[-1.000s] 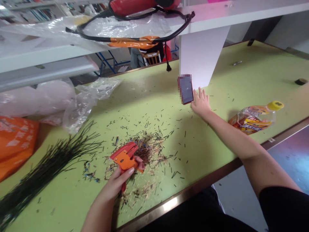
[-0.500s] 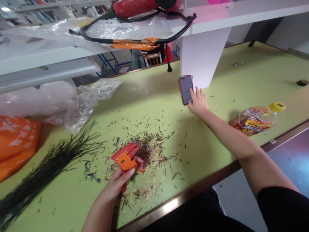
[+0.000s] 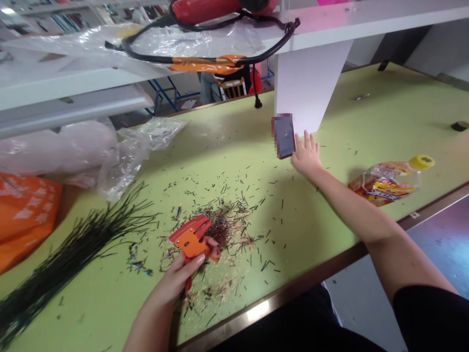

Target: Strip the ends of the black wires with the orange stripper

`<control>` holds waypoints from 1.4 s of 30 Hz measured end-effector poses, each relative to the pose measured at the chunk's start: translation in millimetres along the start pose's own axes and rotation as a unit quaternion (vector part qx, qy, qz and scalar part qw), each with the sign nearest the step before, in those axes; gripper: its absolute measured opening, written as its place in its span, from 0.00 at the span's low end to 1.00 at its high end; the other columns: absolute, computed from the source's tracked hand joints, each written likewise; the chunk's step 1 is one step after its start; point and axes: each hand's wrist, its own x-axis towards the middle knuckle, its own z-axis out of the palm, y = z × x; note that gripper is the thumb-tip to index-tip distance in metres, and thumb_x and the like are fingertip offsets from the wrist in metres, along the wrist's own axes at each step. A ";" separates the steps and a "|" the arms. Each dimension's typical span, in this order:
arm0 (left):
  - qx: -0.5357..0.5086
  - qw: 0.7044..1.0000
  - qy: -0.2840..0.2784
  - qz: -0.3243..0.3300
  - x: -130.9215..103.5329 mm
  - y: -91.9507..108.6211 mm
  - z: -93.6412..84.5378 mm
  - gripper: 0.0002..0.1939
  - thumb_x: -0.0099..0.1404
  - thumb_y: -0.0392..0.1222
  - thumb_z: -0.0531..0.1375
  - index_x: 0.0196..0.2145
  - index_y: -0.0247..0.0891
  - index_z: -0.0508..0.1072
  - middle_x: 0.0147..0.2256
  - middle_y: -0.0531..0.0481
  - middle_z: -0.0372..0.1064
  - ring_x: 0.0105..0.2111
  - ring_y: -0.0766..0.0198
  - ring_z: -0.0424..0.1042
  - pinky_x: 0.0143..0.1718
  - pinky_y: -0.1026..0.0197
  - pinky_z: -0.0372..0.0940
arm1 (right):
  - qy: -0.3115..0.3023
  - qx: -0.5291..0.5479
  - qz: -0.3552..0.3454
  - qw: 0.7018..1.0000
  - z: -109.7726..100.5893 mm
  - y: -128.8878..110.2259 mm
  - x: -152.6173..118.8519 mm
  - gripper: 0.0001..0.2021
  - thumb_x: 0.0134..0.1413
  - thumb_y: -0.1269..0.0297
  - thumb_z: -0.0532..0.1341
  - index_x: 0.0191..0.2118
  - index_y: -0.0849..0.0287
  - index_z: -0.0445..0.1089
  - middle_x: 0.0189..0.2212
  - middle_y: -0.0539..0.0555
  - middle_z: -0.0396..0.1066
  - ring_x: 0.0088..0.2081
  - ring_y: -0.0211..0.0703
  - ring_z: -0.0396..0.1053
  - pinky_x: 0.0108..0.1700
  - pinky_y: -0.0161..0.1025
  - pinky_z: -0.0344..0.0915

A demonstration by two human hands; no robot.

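Left hand [image 3: 179, 276]: closed around the handles of an orange wire stripper [image 3: 191, 238], held low over the green table [image 3: 110, 303] at the near edge; the tool head is turned up and left.
Offcut pile [image 3: 223, 234]: a heap of short dark wire clippings, pale shreds and a few blue sleeves lies just right of the tool, touching the fingers; loose clippings are scattered outward across the table.
Wire bundle [image 3: 69, 254]: long thin dark wires are fanned out at the near left, apart from the tool; none is seen in its jaws.
Right hand [image 3: 307, 155]: reached far across, fingers spread and flat on the table, index side touching the right edge of a red-cased smartphone [image 3: 284, 137]; nothing is gripped.
Smartphone: propped at the foot of the white shelf support [image 3: 309, 83]; screen dark and partly pixelated, nothing readable.
Step in hand (judged): stripping appears paused while the phone is attended to.
Next move (judged): the right hand would need to be brought back to the bundle and one wire fed into the stripper.
Bottle [image 3: 390, 182]: clear plastic, yellow cap, lying on its side at the right; label lettering too blurred to be read.
Orange bag [image 3: 25, 215]: white print, illegible.
Shelf above: red power tool [image 3: 216, 7] with black cord.
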 end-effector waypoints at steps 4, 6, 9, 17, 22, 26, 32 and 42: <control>0.006 1.000 0.015 -0.003 -0.7 7.5 6.9 0.22 0.65 0.57 0.69 0.49 0.39 0.77 0.39 0.43 0.76 0.43 0.48 0.75 0.50 0.48 0.71 | -0.009 -0.007 -0.006 1.000 7.1 2.8 -1.4 0.39 0.72 0.60 0.49 0.82 0.61 0.34 0.82 0.63 0.29 0.80 0.76 0.27 0.77 0.75 0.36; 0.003 1.000 0.029 -0.002 -2.1 12.7 13.5 0.22 0.66 0.57 0.69 0.48 0.39 0.78 0.38 0.43 0.75 0.43 0.48 0.75 0.50 0.49 0.71 | -0.019 -0.017 -0.013 1.000 11.6 1.9 -2.2 0.40 0.72 0.61 0.49 0.82 0.62 0.31 0.82 0.64 0.29 0.80 0.76 0.27 0.76 0.76 0.37; -0.005 0.999 0.050 -0.003 -4.3 19.1 22.1 0.21 0.66 0.57 0.69 0.47 0.39 0.78 0.37 0.45 0.75 0.42 0.49 0.75 0.50 0.50 0.70 | -0.026 -0.040 -0.025 0.999 17.7 -0.4 -2.6 0.42 0.73 0.61 0.49 0.82 0.60 0.25 0.82 0.63 0.28 0.80 0.76 0.28 0.77 0.76 0.38; 0.008 0.999 0.038 -0.003 -2.2 13.6 13.8 0.22 0.66 0.57 0.69 0.49 0.38 0.78 0.39 0.43 0.76 0.44 0.48 0.75 0.51 0.49 0.70 | 0.008 -0.038 -0.045 0.998 12.9 2.8 1.9 0.41 0.73 0.63 0.51 0.82 0.58 0.28 0.81 0.66 0.32 0.80 0.79 0.32 0.74 0.79 0.42; 0.004 1.000 0.029 -0.009 -2.3 12.4 14.5 0.23 0.66 0.59 0.68 0.49 0.38 0.76 0.39 0.44 0.75 0.44 0.48 0.74 0.52 0.48 0.68 | 0.065 -0.022 -0.069 0.995 -5.1 -1.6 26.5 0.40 0.71 0.68 0.51 0.82 0.56 0.35 0.80 0.66 0.39 0.79 0.78 0.37 0.73 0.80 0.46; -0.002 0.999 0.046 -0.004 -5.2 21.4 25.0 0.22 0.66 0.58 0.69 0.47 0.39 0.77 0.38 0.45 0.74 0.43 0.51 0.73 0.52 0.51 0.67 | 0.100 -0.021 -0.080 0.992 -21.8 -10.3 46.5 0.39 0.68 0.72 0.49 0.82 0.57 0.41 0.79 0.64 0.44 0.78 0.75 0.42 0.73 0.77 0.49; -0.004 0.999 0.050 0.010 -5.0 19.9 22.7 0.20 0.66 0.57 0.69 0.47 0.40 0.79 0.39 0.45 0.75 0.42 0.51 0.74 0.51 0.52 0.68 | 0.099 0.002 -0.062 0.993 -32.6 -13.6 33.6 0.36 0.68 0.71 0.48 0.80 0.62 0.50 0.70 0.68 0.60 0.66 0.64 0.62 0.65 0.59 0.66; 0.003 1.000 0.011 0.000 -0.6 13.8 13.3 0.21 0.67 0.57 0.68 0.48 0.38 0.78 0.38 0.43 0.75 0.43 0.49 0.75 0.51 0.48 0.69 | -0.074 -0.056 -0.067 0.993 9.3 -5.7 -37.0 0.36 0.73 0.55 0.44 0.81 0.62 0.46 0.63 0.73 0.69 0.61 0.70 0.66 0.60 0.63 0.68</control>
